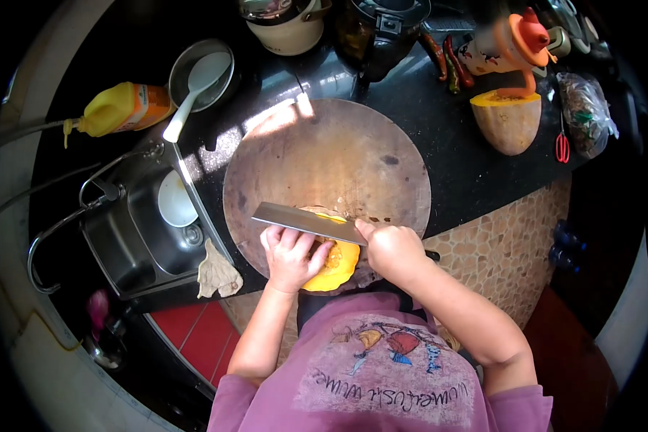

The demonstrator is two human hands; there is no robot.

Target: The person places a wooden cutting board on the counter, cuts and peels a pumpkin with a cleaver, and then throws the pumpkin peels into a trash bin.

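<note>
A cut piece of pumpkin (344,263) with yellow flesh and a seedy centre lies at the near edge of a round wooden cutting board (327,155). My left hand (289,259) holds it from the left side, thumb over the cut face and fingers curled near the blade. In my right hand (394,252) is a cleaver (302,220), gripped at the handle. Its broad blade reaches left across the far part of the pumpkin, close to my left fingertips. A thin strip of pumpkin shows just beyond the blade. Most of the handle is hidden by my fist.
Left of the board is a steel sink (126,245) with a white bowl (177,199) and a cloth (219,272) on its edge. A metal bowl (182,65) holds a white ladle (207,72). Half a pumpkin (507,126), chillies (451,65) and red-handled scissors (561,147) lie right.
</note>
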